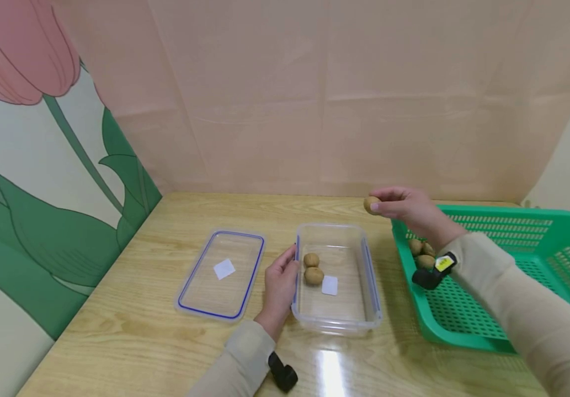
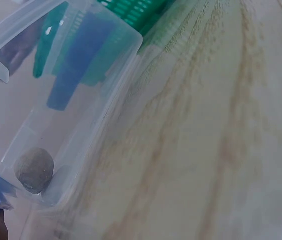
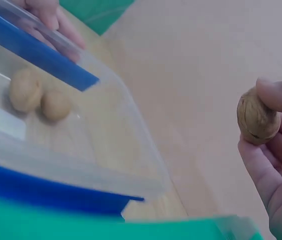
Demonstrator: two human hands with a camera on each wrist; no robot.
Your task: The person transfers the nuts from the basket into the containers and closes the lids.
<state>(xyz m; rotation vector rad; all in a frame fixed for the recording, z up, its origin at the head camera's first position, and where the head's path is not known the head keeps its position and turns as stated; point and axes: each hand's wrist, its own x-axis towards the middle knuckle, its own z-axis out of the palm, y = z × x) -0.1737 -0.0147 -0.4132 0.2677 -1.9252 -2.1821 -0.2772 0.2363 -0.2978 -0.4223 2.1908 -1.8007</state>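
Between its thumb and fingertips my right hand (image 1: 409, 209) pinches a walnut (image 3: 257, 117), a brown ridged one. It is raised over the table, between the container's far right corner and the green basket. A clear plastic container (image 1: 336, 325) with blue side clips stands upright and uncovered in front of me. My left hand (image 1: 280, 284) holds its left wall at the rim, fingers by the clip. Two walnuts (image 1: 313, 275) lie touching each other inside, along the left wall. Beside them a white square label (image 1: 330, 285) shows on the container's bottom.
A green basket (image 1: 416, 298) stands at the right with several walnuts (image 1: 426, 261) in its near-left part, partly behind my right wrist. The clear lid (image 1: 221, 275) with a blue seal lies flat left of the container. A pinkish cloth (image 1: 314, 110) hangs behind the table.
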